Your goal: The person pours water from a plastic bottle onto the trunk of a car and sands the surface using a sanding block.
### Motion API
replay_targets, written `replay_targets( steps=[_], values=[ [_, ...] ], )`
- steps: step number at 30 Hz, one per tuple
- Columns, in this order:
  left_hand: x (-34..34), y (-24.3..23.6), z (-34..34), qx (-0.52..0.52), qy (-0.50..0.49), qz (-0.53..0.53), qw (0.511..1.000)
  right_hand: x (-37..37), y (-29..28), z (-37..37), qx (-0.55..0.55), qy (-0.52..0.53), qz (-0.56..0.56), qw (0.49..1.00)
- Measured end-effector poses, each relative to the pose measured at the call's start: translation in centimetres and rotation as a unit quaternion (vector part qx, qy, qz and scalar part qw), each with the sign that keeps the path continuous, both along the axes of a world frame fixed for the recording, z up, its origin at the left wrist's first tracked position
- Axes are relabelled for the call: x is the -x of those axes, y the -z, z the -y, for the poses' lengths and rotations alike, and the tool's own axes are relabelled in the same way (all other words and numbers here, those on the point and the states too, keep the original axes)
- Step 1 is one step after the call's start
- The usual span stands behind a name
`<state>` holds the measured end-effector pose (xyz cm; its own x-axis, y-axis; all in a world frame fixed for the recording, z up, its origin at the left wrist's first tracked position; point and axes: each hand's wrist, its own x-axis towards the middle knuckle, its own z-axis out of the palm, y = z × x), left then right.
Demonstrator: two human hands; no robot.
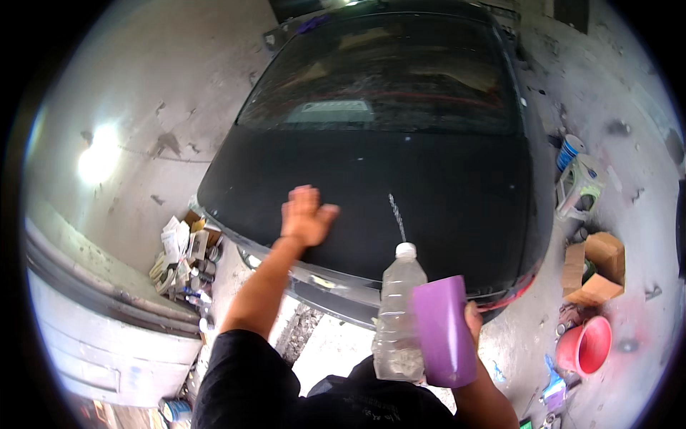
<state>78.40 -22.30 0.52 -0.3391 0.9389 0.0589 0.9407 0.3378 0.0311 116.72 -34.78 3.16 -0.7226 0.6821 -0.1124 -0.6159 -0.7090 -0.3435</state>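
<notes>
My left hand (309, 214) is stretched out over the matte black trunk lid (436, 171) of a car, fingers straight and palm down; it looks to be touching the surface. In front of my chest my right hand (472, 322) is closed round a clear plastic bottle (401, 314) with a white cap and a smooth, curved purple sheet (444, 332). The sheet hides most of my fingers. A thin stream of water (396, 217) shoots from the bottle's cap toward the lid. Some clear liquid or bubbles show low in the bottle.
The rear window (386, 79) rises beyond the lid. Along the left wall lies a pile of papers and cans (189, 250). On the right floor stand a blue can (570, 149), a pale plastic stool (580, 187), an open cardboard box (594, 268) and a red bucket (587, 347).
</notes>
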Motion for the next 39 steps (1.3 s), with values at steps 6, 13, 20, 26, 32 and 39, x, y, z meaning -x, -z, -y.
replay_targets(
  steps=[6, 13, 20, 26, 32, 39],
  values=[
    [-13.7, -1.1, -6.6, 0.010, 0.346, 0.014, 0.938, 5.2, 0.5, -1.7, 0.070, 0.188, 0.096, 0.975],
    [4.8, -3.7, -13.2, -0.052, 0.178, 0.021, 0.982, 16.2, 0.5, -2.1, -0.081, 0.209, 0.067, 0.972],
    [38.7, -0.2, -2.0, -0.041, -0.143, 0.050, 0.988, 27.9, -1.4, -0.6, 0.014, 0.043, -0.019, 0.999],
    [47.3, 3.5, 5.4, 0.043, -0.233, -0.011, 0.971, 31.8, -0.2, 1.6, -0.029, -0.125, 0.124, 0.984],
    [24.8, 0.6, 8.4, 0.004, 0.003, 0.021, 1.000, 27.8, 0.3, 7.0, 0.058, 0.018, 0.051, 0.997],
    [1.7, 2.2, 10.4, -0.118, 0.262, 0.054, 0.956, 17.8, 3.0, 10.4, -0.069, 0.310, 0.214, 0.924]
  ],
)
